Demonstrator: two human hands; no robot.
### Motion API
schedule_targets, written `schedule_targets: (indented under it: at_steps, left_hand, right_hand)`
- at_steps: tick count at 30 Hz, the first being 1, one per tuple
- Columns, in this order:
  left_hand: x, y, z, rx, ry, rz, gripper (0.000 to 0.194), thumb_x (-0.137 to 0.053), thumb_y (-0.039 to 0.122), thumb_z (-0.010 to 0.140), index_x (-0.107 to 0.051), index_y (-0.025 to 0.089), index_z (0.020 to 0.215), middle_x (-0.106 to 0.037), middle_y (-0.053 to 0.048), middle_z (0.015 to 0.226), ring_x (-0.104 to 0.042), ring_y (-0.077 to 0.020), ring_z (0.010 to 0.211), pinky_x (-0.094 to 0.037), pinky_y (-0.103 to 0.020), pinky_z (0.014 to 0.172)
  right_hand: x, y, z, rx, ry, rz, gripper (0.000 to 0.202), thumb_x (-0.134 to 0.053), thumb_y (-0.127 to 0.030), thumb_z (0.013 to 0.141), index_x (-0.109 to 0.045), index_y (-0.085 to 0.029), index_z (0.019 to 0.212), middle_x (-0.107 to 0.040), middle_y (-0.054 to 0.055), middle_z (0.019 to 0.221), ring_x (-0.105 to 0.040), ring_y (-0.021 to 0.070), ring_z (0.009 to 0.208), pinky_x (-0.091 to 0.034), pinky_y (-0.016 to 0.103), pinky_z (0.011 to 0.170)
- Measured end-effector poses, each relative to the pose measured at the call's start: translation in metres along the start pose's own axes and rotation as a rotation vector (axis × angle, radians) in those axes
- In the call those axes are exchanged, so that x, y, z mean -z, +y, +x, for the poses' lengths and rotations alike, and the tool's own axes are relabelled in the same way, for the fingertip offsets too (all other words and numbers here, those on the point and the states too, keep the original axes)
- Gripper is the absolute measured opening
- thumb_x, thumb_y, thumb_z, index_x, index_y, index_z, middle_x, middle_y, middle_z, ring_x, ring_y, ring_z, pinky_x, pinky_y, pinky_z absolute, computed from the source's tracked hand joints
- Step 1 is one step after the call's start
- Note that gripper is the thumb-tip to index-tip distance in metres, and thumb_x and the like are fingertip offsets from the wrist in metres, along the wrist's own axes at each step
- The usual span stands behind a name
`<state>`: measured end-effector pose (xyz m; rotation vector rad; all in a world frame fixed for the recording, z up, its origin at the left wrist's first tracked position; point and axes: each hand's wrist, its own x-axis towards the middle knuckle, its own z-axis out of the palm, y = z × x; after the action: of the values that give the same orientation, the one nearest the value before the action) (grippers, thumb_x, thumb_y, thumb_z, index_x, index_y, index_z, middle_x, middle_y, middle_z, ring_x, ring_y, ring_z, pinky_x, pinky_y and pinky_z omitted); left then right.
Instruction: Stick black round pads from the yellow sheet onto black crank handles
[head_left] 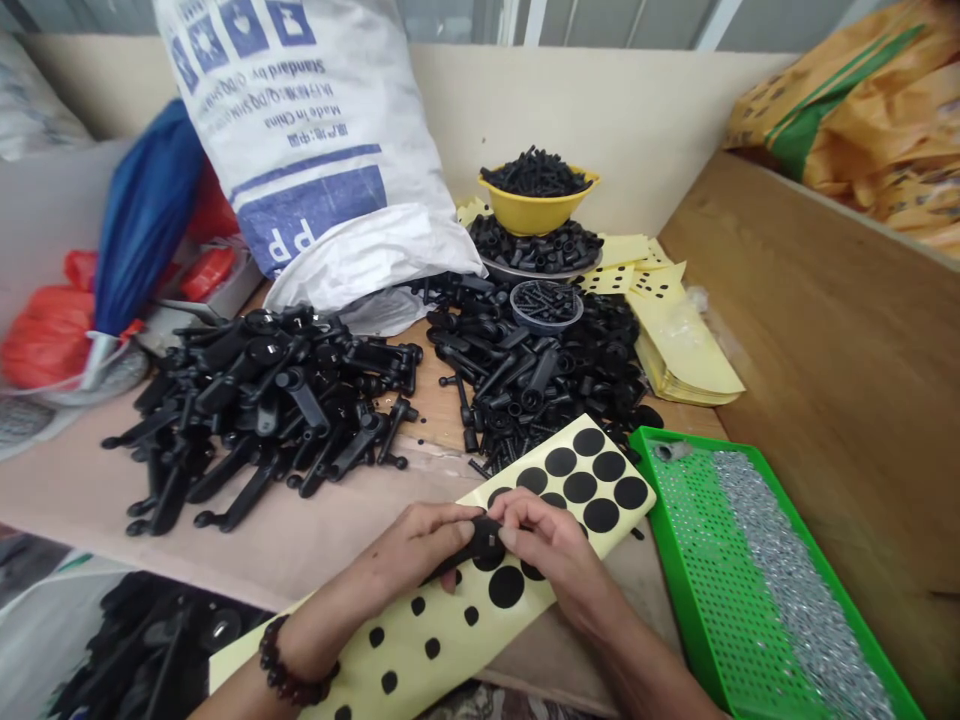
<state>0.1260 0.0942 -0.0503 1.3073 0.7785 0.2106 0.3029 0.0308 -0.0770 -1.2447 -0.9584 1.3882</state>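
Note:
My left hand [420, 555], with a dark bead bracelet on its wrist, is closed on a black plastic crank handle [486, 540]. The part's round end points right, and a small light slot shows on it. Thumb and fingers of my right hand [544, 540] pinch that round end; whether a sticker is between them is hidden. Beneath both hands lies a pale yellow sticker sheet [450, 650]. Large black round stickers [580, 487] cover its far right part, and smaller black dots [432, 648] mark the near left part.
Black crank handles [300, 400] are heaped at left, more black parts [540, 385] at centre. Behind stand a yellow bowl [532, 210] of black pieces and a white sack [322, 130]. A green basket [750, 600] of small metal pieces and a wooden board [847, 350] border the right.

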Motion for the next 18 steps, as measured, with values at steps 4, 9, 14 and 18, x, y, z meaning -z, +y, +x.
schedule_targets:
  at_steps: [4,9,14,18]
  left_hand:
    - [0.0,0.0,0.002,0.002,-0.002,-0.004,0.035,-0.052,0.044,0.087,-0.067,0.017,0.104,-0.056,0.0,0.079,-0.046,-0.009,0.06,-0.041,-0.019,0.053]
    - [-0.002,-0.004,0.004,0.017,0.048,-0.025,0.031,-0.057,0.04,0.082,-0.066,0.016,0.1,-0.055,0.0,0.078,-0.047,-0.0083,0.059,-0.042,-0.019,0.053]
    - [-0.009,-0.011,0.009,-0.008,0.211,-0.037,0.037,-0.06,0.042,0.075,-0.065,0.014,0.099,-0.049,0.003,0.064,-0.043,-0.0096,0.055,-0.042,-0.02,0.049]
    - [-0.012,-0.017,0.01,-0.024,0.296,0.074,0.038,-0.057,0.045,0.078,-0.067,0.015,0.099,-0.052,0.002,0.064,-0.042,-0.0092,0.052,-0.038,-0.019,0.046]
  right_hand:
    - [0.001,0.002,0.001,0.002,-0.014,0.012,0.018,-0.065,-0.029,0.068,-0.054,-0.02,0.058,-0.057,0.005,0.087,-0.05,0.0199,0.079,-0.038,0.029,0.066]
    - [0.001,0.002,0.002,-0.007,-0.017,0.01,0.017,-0.064,-0.028,0.067,-0.053,-0.019,0.058,-0.057,0.005,0.087,-0.05,0.0185,0.076,-0.039,0.028,0.064]
    - [-0.001,0.002,0.005,0.03,0.0,-0.042,0.016,-0.062,-0.027,0.067,-0.05,-0.02,0.059,-0.055,0.004,0.085,-0.051,0.0168,0.074,-0.041,0.026,0.061]
    - [-0.002,0.002,0.009,0.082,0.004,-0.103,0.013,-0.059,-0.027,0.067,-0.049,-0.02,0.06,-0.054,0.004,0.084,-0.051,0.0162,0.072,-0.042,0.026,0.058]
